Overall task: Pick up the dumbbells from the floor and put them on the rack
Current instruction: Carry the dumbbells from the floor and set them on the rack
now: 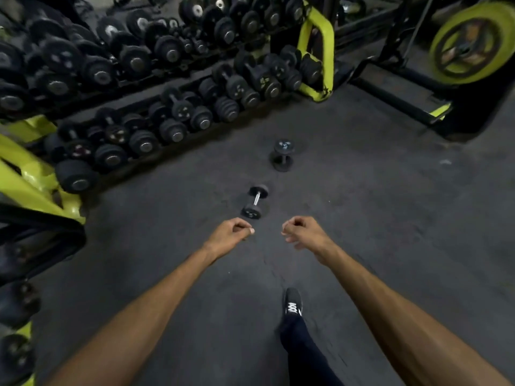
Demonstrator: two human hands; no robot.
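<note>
The yellow rack (36, 174) on the left holds many black weights (172, 132). The left hand (231, 235) is curled, holding nothing. Two are on the floor (376, 218): the small dumbbell (255, 202) on its side near that hand, and the big dumbbell (282, 156) on end behind it. Its white label is maybe a number, but too blurry to read. The right hand (302, 232) is curled too, with nothing in it. One yellow plate (471, 43) is far right.

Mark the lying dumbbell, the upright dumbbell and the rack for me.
lying dumbbell (256, 198): head view, on its chrome handle.
upright dumbbell (284, 146): head view, on its top end face.
rack (328, 62): head view, on its yellow-green end frame.
</note>
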